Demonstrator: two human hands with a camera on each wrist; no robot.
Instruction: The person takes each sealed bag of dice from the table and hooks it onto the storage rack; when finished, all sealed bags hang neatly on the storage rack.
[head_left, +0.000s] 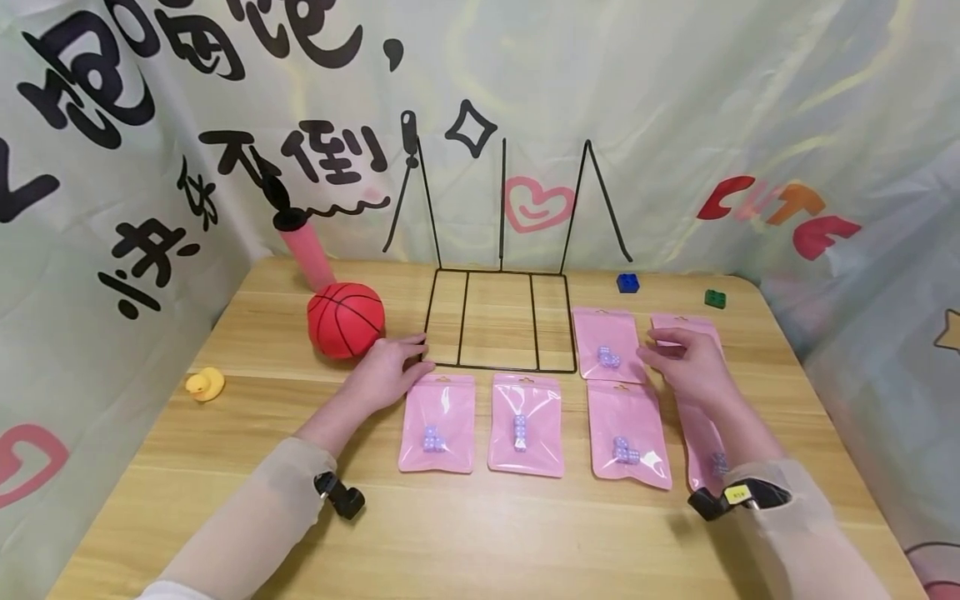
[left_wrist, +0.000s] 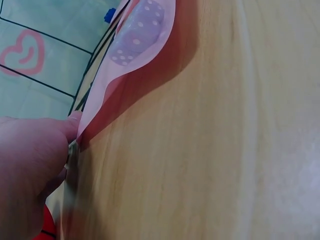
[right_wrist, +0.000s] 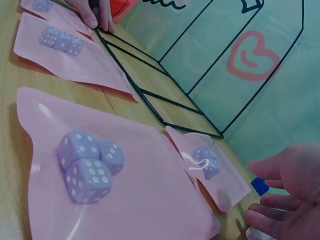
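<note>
A black wire rack (head_left: 501,272) lies at the middle back, its upright wires against the backdrop. At its front left corner my left hand (head_left: 386,371) holds the frame between thumb and fingers, right by the top edge of a pink zip bag (head_left: 439,392). My right hand (head_left: 693,367) hovers, fingers loosely bent and nothing held, over a pink bag (head_left: 697,425) at the far right. Nearby are pink bags with purple dice (right_wrist: 87,177): one beside the rack (head_left: 588,333), one below it (head_left: 626,408), and another front centre (head_left: 526,392).
A red toy basketball (head_left: 346,321) sits left of the rack, close to my left hand. Behind it stands a pink cylinder (head_left: 309,254) with a black top. A yellow rubber duck (head_left: 206,384) is at the left edge; blue (head_left: 627,283) and green (head_left: 716,298) toy bricks lie back right.
</note>
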